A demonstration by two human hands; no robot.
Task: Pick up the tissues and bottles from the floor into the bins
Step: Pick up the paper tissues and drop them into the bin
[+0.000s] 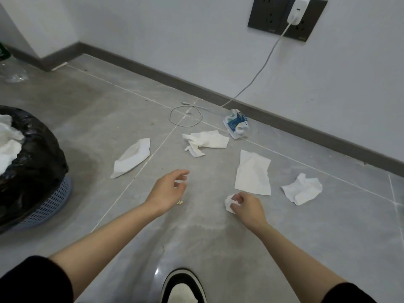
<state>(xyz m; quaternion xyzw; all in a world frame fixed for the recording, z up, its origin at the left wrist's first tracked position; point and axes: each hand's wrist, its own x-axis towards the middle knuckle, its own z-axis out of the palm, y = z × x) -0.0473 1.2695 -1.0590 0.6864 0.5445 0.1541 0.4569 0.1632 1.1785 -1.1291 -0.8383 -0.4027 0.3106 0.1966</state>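
**Labels.** The bottle was crushed clear plastic with a blue-and-white label. Its text was too small to read, as were the marks on the dark socket plate.

**Hands.**
- The R hand had its fingers curled and pinched a wad of crumpled white tissue low over the floor.
- The L hand was at 9 o'clock of the R hand and apart from it, with fingers loosely curled. A pale fleck showed between the fingers; cannot tell whether it was held.

**Tissues.** All were white soft paper lying on the floor.
- The flat tissue, a creased rectangle, was at 12 o'clock of the R hand, just beside it.
- The balled tissue was at 2 o'clock of the R hand.
- The folded tissue was at 11 o'clock of the L hand.
- The twisted tissue was at 1 o'clock of the L hand, with the bottle near it at 1 o'clock, by the skirting.

**Bin.** The bin was at 9 o'clock of the L hand, well apart. It was a lavender lattice plastic basket w/ a glossy black bag liner and white tissues inside.

**Other.** The floor was grey tile w/ pale grout lines. A white cable lay looped in a ring at 12 o'clock and ran up to a white charger.
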